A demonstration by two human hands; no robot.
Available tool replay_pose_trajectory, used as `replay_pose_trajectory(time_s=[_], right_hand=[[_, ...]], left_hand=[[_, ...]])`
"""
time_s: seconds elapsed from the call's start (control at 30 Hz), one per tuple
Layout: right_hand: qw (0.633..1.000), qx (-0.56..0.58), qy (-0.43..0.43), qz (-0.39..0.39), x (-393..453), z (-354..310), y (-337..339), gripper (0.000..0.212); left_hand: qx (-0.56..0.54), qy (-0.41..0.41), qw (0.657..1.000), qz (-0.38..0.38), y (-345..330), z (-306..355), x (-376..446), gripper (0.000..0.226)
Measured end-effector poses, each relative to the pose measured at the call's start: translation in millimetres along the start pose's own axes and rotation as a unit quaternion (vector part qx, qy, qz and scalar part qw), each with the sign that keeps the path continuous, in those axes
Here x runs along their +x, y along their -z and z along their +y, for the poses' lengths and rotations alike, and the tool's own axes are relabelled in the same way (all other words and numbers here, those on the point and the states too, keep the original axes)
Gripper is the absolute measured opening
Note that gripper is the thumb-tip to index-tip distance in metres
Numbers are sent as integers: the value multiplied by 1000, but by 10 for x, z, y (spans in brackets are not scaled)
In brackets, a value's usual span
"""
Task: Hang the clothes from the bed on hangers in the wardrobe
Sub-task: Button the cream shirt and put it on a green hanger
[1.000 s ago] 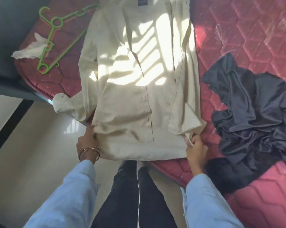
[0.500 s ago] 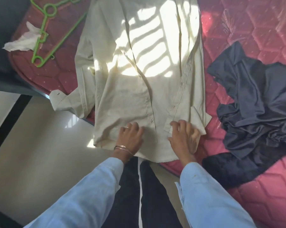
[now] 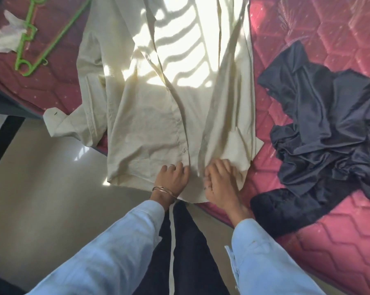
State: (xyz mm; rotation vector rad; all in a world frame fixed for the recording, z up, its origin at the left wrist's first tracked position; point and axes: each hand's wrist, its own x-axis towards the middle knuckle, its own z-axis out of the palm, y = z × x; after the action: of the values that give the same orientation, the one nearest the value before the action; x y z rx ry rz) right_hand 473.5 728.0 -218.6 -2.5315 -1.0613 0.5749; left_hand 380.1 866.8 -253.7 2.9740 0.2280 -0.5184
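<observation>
We're early in the task, nothing hung yet as far as we see. Cream button-up shirt [image 3: 150, 128] lies spread front-up on the red quilted mattress [image 3: 328, 241], its hem and left cuff hanging over the bed edge toward us. Left hand [image 3: 172, 177] sits at the hem on the left front panel, fingers [image 3: 181, 168] curled onto the placket edge; we read it as pinching the fabric, though the tips are partly hidden. Right hand [image 3: 221, 179] is on the right panel, fingers [image 3: 214, 167] bent and bunching the cloth, so gripping the shirt too. The front is unbuttoned, the panels split apart between the hands.

Green plastic hanger [image 3: 52, 37] lies at the top left of the bed, just beside the shirt's sleeve, not in the shirt, with a crumpled white tissue [image 3: 5, 39] touching it. Dark navy garment [image 3: 326, 128] is heaped to the right of the shirt, untouched.

Left to do, we judge: hanger into shirt, carry to wardrobe, then the same for the dark garment. Wardrobe not in view.
</observation>
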Motion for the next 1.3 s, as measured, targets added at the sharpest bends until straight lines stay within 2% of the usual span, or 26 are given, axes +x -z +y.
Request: replay_pose_trajectory(time_s=[0.1,0.13,0.2,0.27,0.3,0.37,0.43,0.5,0.57,0.7,0.8,0.9,0.97,1.07,1.13,1.2,1.3], right_hand=[[981,-37,60,-179,-125,-29,-46,29],[966,-68,60,-241,-149,-9,-82,31],[950,-66,28,-303,-133,48,-139,25],[962,60,-46,-264,-69,15,-117,21],[966,112,-74,-218,-23,-8,-112,19],[975,153,-99,-130,118,-75,-110,14],[977,159,-119,-82,252,-157,-158,9],[977,151,-137,-56,357,-229,-266,12],[979,115,-162,-40,420,-291,-406,17],[970,31,-240,-14,498,-441,-579,28],[961,0,-277,-22,515,-544,-576,24],[951,11,-305,-38,537,-545,-531,16],[942,82,-325,-14,545,-502,-504,14],[917,230,-324,23,508,-485,-415,10],[902,301,-308,25,471,-520,-331,13],[904,320,-281,24,438,-547,-310,16],[913,317,-255,27,409,-561,-342,16]], left_hand=[[-6,-13,1000,19,3,-126,-182,24],[-3,-30,999,19,-11,-154,-243,26],[-16,-34,999,-17,-66,-197,-362,42],[-93,-24,992,-81,-32,-219,-420,59],[-146,-14,983,-106,2,-225,-425,59],[-277,76,948,-138,69,-226,-362,45],[-376,205,902,-62,122,-198,-277,27],[-411,321,852,54,151,-222,-146,18],[-420,369,823,95,140,-280,12,17],[-389,404,828,5,102,-316,228,18],[-372,390,842,5,100,-293,225,18],[-360,359,861,-6,102,-257,206,16],[-359,369,857,-12,108,-263,216,16],[-391,398,829,-30,107,-271,262,16],[-461,423,779,-32,109,-264,285,14],[-525,437,730,-21,114,-247,283,9],[-562,429,707,-16,130,-243,247,3]])
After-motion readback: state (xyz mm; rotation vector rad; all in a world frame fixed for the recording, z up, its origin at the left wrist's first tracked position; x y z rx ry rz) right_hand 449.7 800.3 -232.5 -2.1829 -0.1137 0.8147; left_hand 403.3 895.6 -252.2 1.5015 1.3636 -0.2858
